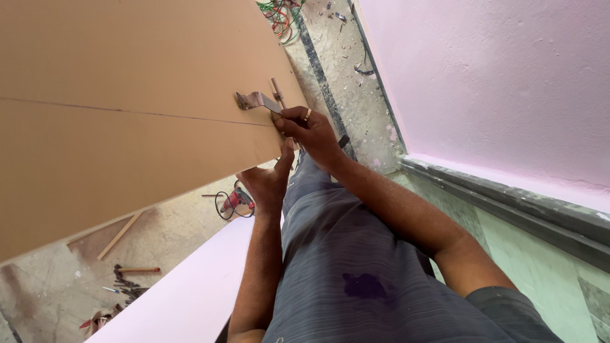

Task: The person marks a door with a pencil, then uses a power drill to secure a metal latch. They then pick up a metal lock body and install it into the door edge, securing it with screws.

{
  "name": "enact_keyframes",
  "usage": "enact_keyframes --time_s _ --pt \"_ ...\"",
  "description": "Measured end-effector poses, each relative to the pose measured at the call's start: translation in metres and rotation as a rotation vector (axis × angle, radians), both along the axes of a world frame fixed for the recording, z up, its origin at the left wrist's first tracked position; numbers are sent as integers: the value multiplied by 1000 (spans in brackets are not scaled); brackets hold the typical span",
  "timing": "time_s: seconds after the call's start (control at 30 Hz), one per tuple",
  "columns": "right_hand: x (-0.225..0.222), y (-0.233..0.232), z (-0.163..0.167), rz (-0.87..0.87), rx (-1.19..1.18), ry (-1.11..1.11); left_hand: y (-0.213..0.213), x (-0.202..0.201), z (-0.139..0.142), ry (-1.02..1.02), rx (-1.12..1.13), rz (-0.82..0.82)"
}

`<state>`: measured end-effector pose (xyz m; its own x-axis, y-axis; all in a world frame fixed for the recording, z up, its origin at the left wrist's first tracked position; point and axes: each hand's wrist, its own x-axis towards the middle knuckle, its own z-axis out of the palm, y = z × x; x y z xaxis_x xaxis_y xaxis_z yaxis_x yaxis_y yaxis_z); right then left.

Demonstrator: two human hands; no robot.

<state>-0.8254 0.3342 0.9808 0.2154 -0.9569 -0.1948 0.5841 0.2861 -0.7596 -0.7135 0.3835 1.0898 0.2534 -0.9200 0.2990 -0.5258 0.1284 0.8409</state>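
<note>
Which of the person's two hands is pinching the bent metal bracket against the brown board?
The right hand, the one wearing a ring, pinches the bent metal bracket on the brown board; the left hand sits lower, under the board's edge.

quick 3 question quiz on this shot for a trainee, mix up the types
1. True or false: the right hand holds the metal hinge against the brown board.
2. Where is the left hand?
A. on the pink wall
B. at the board's lower edge, below the right hand
C. on the floor
3. Fill in: the red power drill lies on the ____.

Key: 1 true; 2 B; 3 floor
</note>
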Motion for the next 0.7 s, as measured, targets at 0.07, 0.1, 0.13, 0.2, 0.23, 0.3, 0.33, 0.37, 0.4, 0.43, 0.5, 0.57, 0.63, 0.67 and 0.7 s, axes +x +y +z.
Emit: enact_keyframes --time_s 0.07,0.1,0.13,0.2,0.23,0.3,0.33,0.37,0.4,0.43,0.5,0.57,0.63,0.67,0.7 --pt "-1 1 4 -2 1 34 0 0 0 17 -28 -23" --pt "-1 1 6 -8 -19 52 0 0 0 4 -23 -9" --pt "-2 1 7 -16 -37 71 0 0 0 -9 -17 5" --pt "-2 0 10 -19 -46 107 0 -1 0 -7 -2 16" --pt "-2 0 12 -14 -35 124 0 -1 0 8 8 13" --pt "-4 -1 14 -10 -32 129 0 -1 0 16 11 13" --pt "-4 -1 15 -11 -34 114 0 -1 0 8 10 14" --pt "-4 -1 15 -13 -36 100 0 -1 0 -1 8 14" --pt "-5 -1 16 -10 -36 135 0 -1 0 -9 -2 18" --pt "-5 -2 16 -9 -31 170 0 -1 0 -17 -9 18" --pt "-6 -3 16 -11 -56 198 0 -1 0 -7 -12 8" --pt "-7 -4 15 -12 -115 185 0 0 -1 30 -6 -10" --pt "-8 -3 13 0 -57 213 -1 -1 -1 -4 -22 5" --pt "-8 -2 13 7 -23 227 0 -1 -1 -21 -25 12" --pt "-8 0 12 12 -52 222 0 -1 -1 -16 -20 7"
